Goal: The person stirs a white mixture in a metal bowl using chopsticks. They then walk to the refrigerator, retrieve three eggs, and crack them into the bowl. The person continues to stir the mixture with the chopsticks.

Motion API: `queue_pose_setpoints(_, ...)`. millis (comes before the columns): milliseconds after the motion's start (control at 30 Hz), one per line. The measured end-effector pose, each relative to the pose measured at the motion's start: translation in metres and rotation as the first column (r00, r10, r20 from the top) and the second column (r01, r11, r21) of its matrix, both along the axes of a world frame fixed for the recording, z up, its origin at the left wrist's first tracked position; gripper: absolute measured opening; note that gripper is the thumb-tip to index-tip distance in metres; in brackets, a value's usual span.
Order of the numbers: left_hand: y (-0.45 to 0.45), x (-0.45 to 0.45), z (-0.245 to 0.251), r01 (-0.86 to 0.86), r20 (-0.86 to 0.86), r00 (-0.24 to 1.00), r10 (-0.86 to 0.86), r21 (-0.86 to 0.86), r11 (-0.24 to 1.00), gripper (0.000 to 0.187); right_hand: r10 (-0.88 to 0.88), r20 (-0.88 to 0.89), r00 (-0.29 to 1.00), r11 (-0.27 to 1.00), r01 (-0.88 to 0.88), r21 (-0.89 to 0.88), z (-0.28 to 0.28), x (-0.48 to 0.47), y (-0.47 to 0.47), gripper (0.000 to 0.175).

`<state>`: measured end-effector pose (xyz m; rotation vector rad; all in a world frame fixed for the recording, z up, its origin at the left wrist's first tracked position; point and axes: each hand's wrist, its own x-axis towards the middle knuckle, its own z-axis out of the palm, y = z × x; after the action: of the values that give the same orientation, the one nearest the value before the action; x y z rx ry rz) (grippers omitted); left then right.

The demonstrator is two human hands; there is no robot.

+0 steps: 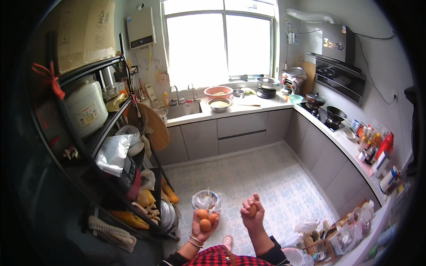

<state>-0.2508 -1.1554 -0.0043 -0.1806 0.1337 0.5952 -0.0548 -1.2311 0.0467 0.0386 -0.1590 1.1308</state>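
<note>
Several brown eggs (205,225) rest in my left hand (199,232), which is palm up with its fingers curled around them. My right hand (253,216) is raised to the right, closed on a single brown egg (252,210). The two hands are well apart. Just beyond my left hand, on the floor, is a bin with a clear plastic liner (205,199). A red and black checked apron (216,256) covers my front.
A black metal shelf rack (109,133) with a rice cooker (87,108) stands at left. The counter (199,117) holds metal bowls and a pink basin (218,91). A gas stove (319,114) is at right. Bags and baskets (342,236) crowd the lower right.
</note>
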Motion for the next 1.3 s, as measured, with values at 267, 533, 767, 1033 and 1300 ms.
queue_pose_setpoints(267,0.146,0.135,0.004,0.056,0.117,0.992,-0.051,-0.036,0.998,0.048,-0.002,0.136,0.991,0.965,0.037,-0.259,0.004,0.129,0.129,0.02)
queue_pose_setpoints(533,0.257,0.222,0.004,-0.005,0.119,0.993,0.015,-0.083,0.997,0.049,0.054,-0.045,0.998,0.827,-0.07,-0.557,-0.047,0.235,0.237,0.016)
queue_pose_setpoints(767,0.342,0.276,-0.024,-0.242,0.08,0.964,0.255,-0.144,0.96,0.052,0.299,-0.091,0.95,0.646,-0.271,-0.713,-0.085,0.316,0.372,0.009)
queue_pose_setpoints(1033,0.42,0.334,-0.017,-0.446,0.084,0.879,0.469,-0.203,0.872,0.052,0.673,-0.038,0.738,0.557,-0.541,-0.63,-0.071,0.374,0.502,0.016)
queue_pose_setpoints(1300,0.489,0.34,-0.028,-0.64,-0.059,0.76,0.647,-0.233,0.732,0.051,0.84,-0.008,0.543,0.449,-0.702,-0.552,-0.077,0.354,0.625,0.036)
